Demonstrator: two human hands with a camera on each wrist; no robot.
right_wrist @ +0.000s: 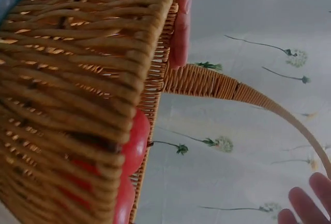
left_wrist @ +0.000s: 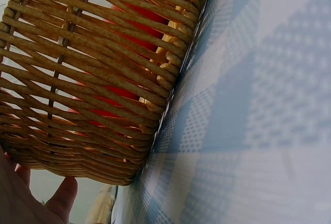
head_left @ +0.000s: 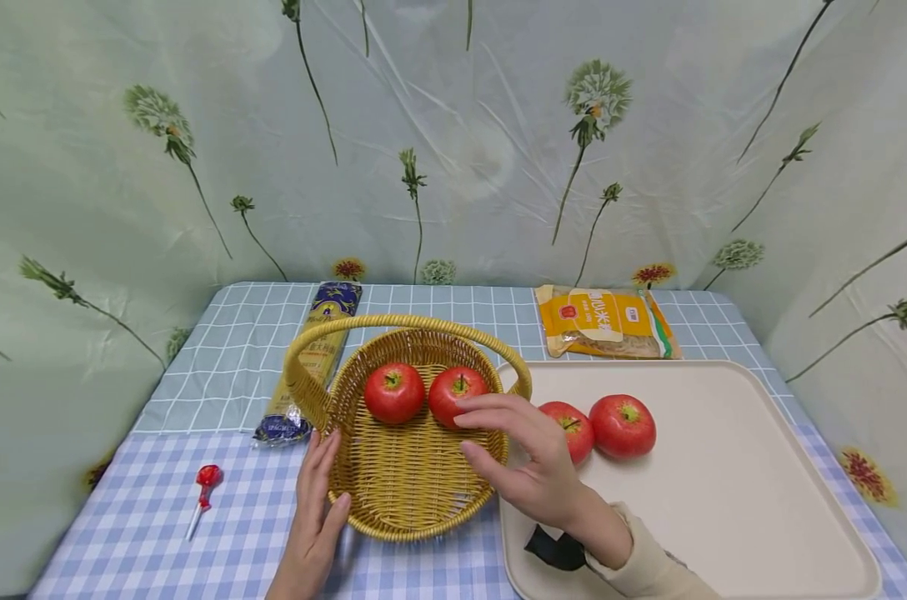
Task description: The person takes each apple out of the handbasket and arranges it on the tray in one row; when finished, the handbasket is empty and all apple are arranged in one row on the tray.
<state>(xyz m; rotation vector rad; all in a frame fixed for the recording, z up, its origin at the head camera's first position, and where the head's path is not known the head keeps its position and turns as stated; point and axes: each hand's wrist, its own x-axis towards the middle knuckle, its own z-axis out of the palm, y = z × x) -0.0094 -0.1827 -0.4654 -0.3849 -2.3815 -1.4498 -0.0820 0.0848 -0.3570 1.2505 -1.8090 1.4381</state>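
L hand (head_left: 314,512) at the basket's L side, fingers fairly straight against the rim, thumb apart toward the near edge; touching, not wrapped round it. R hand (head_left: 536,462) over the basket's R rim, thumb & fingers well apart in a loose curve, nothing in it; black strap (head_left: 554,548) at the wrist. Wicker basket (head_left: 404,483) is upright btwn the hands, right beside L & just under R, arched handle (head_left: 393,319) up. Inside, toward the far side, two red apples (head_left: 394,392), the R one nearest the R fingertips & partly hidden. Tray (head_left: 731,492) under R forearm w/ 2 more apples (head_left: 623,426) near its far-L corner, one partly behind R hand. Further out: spaghetti pack (head_left: 292,400) L of basket; lollipop (head_left: 208,476) on the surface (head_left: 131,508), L of L hand; yellow bag (head_left: 611,323) just past tray's far edge. Checked cloth covers the surface; floral curtain (head_left: 483,183) behind.
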